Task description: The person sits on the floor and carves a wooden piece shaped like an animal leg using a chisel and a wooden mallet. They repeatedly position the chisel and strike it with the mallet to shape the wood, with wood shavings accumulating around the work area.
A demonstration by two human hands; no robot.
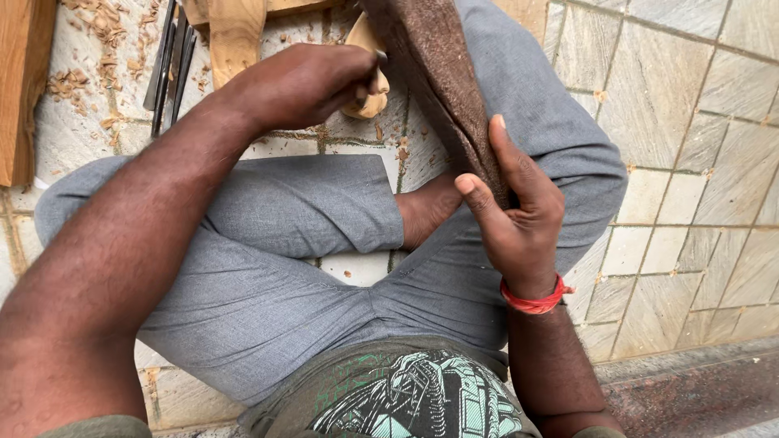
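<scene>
1. We sit cross-legged in grey trousers (268, 243) on the pale stone-tiled floor (690, 122), looking straight down at our own two hands.
2. Our right hand (515, 203), with a red thread band (535, 302) at the wrist, props up the long brown rough-surfaced slab (438, 89); the thumb lies open along its near face and the fingers wrap behind it, so it is a loose cradle, not a hard squeeze.
3. Our left hand (304, 81) is curled tight around the small pale wooden handle (369, 101), fist closed on it, right beside the slab's left edge.
4. What sits at the tool's tip we cannot tell; the fist and the slab hide it.
5. We judge this the working step: slab steadied, tool brought to its edge.
6. The next move, as we read it, calls for a firm right-hand brace and a controlled stroke kept clear of the bare foot (426, 211) just below.
7. Off to the left lie dark metal tools (166, 69), wood shavings (89, 49) and a wooden plank (20, 81).
</scene>
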